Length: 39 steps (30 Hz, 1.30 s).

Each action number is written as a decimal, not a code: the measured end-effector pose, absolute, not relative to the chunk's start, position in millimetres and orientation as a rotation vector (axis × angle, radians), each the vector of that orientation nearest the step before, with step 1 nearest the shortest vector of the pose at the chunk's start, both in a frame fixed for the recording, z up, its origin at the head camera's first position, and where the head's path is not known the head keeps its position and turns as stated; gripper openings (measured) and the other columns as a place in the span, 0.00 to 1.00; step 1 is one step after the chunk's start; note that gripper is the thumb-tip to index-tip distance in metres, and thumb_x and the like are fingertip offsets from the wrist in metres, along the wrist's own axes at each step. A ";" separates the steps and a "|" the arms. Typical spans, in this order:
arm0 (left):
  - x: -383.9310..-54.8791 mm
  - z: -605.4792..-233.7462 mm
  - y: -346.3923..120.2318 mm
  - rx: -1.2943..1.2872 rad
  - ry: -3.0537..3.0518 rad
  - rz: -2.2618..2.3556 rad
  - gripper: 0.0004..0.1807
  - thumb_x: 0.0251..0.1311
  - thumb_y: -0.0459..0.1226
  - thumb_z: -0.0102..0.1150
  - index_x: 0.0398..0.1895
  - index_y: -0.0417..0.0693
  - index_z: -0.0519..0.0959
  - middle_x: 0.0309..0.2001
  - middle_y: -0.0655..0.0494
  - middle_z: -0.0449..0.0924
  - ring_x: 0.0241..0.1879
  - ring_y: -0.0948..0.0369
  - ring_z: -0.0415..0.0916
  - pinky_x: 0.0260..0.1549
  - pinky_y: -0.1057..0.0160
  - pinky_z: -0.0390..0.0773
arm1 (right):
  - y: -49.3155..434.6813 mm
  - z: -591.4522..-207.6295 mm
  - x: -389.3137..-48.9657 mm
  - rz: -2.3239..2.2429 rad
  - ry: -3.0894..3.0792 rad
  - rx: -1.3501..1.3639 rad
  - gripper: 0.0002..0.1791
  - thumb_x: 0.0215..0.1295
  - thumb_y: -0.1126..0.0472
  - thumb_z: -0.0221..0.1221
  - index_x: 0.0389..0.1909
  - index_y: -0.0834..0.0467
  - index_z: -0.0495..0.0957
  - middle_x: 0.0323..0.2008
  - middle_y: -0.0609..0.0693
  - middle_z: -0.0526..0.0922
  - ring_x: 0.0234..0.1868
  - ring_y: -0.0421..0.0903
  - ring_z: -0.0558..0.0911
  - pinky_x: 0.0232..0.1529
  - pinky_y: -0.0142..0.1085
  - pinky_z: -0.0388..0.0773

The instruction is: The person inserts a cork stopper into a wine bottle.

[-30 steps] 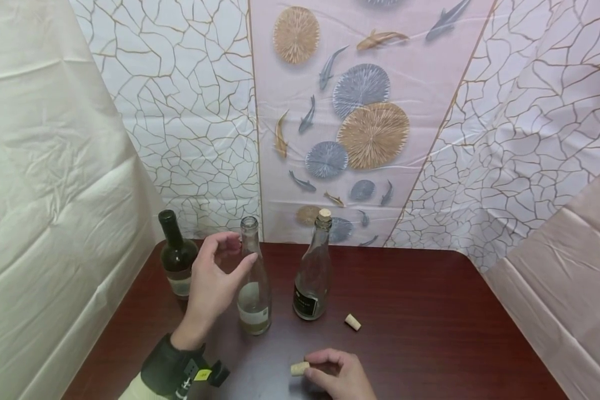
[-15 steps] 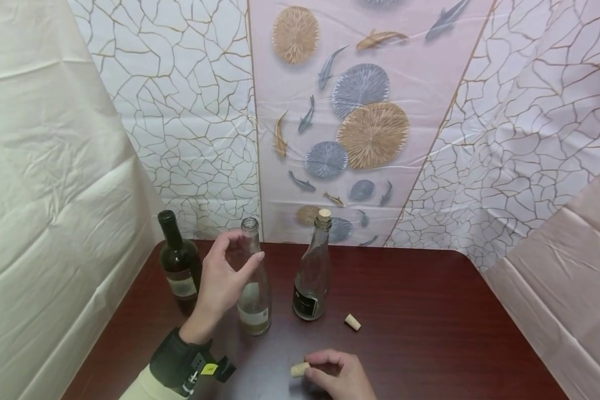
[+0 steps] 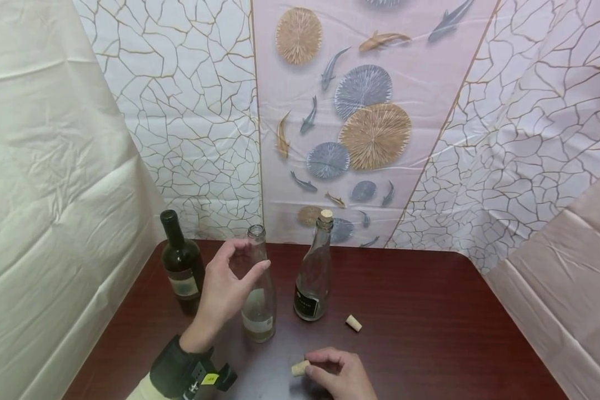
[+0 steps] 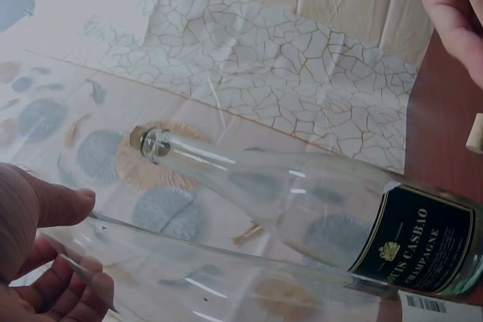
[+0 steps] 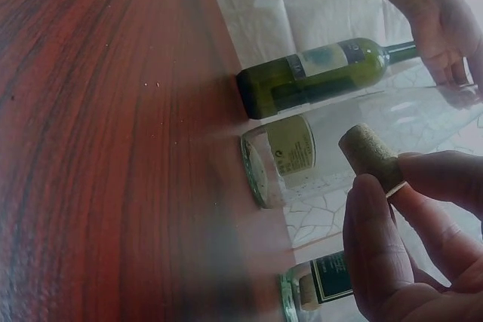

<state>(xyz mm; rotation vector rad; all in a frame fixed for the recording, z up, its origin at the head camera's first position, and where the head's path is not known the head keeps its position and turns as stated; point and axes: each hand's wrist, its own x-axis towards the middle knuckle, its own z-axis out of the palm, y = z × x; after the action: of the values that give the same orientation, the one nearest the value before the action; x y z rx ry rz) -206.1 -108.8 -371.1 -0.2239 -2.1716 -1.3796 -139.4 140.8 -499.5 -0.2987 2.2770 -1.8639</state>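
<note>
My left hand [image 3: 225,286] curls its thumb and fingers round the neck of an uncorked clear glass bottle [image 3: 259,314], which stands upright with a pale label. In the left wrist view, that bottle's glass [image 4: 219,280] runs out from between thumb and fingers. Over the table's front part, my right hand [image 3: 342,373] pinches a cork [image 3: 300,368] by one end. The right wrist view shows this cork [image 5: 371,157] between thumb and fingertips, its free end pointing away from the hand. Beside the held bottle stands a clear champagne bottle [image 3: 312,278] with a cork [image 3: 326,214] in its mouth.
A dark green wine bottle [image 3: 182,261] stands at the left, behind my left hand. Another cork [image 3: 353,323] lies on the red-brown table [image 3: 430,333], right of the champagne bottle. Patterned cloth [image 3: 205,111] hangs behind the table, with plain cloth at the sides.
My left hand has moved right and slightly nearer, and the clear bottle has shifted the same way. The right hand stays in place with its cork.
</note>
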 end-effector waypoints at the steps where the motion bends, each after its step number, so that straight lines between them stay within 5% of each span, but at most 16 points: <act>1: -204.5 -371.0 -108.2 -0.230 -2.169 -1.384 0.22 0.50 0.47 0.73 0.46 0.52 0.77 0.42 0.59 0.79 0.39 0.64 0.76 0.37 0.58 0.79 | 140.8 -499.6 -139.4 -1.868 2.277 -0.300 0.19 0.55 0.57 0.69 0.43 0.66 0.84 0.40 0.60 0.87 0.36 0.36 0.85 0.39 0.28 0.82; 14: -166.1 -347.0 -89.1 -0.255 -2.187 -1.436 0.19 0.47 0.35 0.75 0.43 0.46 0.78 0.42 0.53 0.83 0.39 0.59 0.79 0.41 0.51 0.80 | 140.0 -498.2 -138.1 -1.863 2.249 -0.268 0.22 0.55 0.57 0.69 0.45 0.70 0.83 0.42 0.62 0.86 0.36 0.38 0.85 0.38 0.28 0.82; 22: -166.1 -369.0 -90.0 -0.309 -2.169 -1.446 0.20 0.47 0.43 0.75 0.43 0.55 0.78 0.43 0.63 0.82 0.42 0.65 0.77 0.44 0.56 0.79 | 140.8 -498.4 -137.2 -1.866 2.304 -0.321 0.20 0.55 0.58 0.69 0.44 0.69 0.84 0.40 0.60 0.87 0.36 0.37 0.85 0.38 0.29 0.82; 27: -162.3 -370.7 -85.4 -0.318 -2.112 -1.452 0.21 0.44 0.38 0.77 0.43 0.52 0.79 0.43 0.60 0.82 0.42 0.64 0.77 0.44 0.54 0.80 | 139.2 -486.7 -138.0 -1.867 2.370 -0.368 0.15 0.56 0.58 0.69 0.42 0.63 0.86 0.40 0.56 0.87 0.39 0.37 0.84 0.41 0.30 0.82; 39: -148.1 -350.9 -77.0 -0.371 -2.018 -1.313 0.19 0.43 0.29 0.75 0.39 0.41 0.78 0.41 0.53 0.81 0.39 0.60 0.78 0.38 0.51 0.82 | 124.0 -409.2 -159.4 -1.758 2.732 -0.938 0.09 0.60 0.61 0.67 0.41 0.47 0.85 0.42 0.43 0.84 0.40 0.39 0.85 0.37 0.34 0.85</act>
<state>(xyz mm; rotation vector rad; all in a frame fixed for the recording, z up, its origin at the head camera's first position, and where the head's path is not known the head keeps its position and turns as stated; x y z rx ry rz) -148.1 -77.0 -350.9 -0.3713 -2.0181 -1.3134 -159.4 124.0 -409.2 -0.9376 2.7322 -1.7578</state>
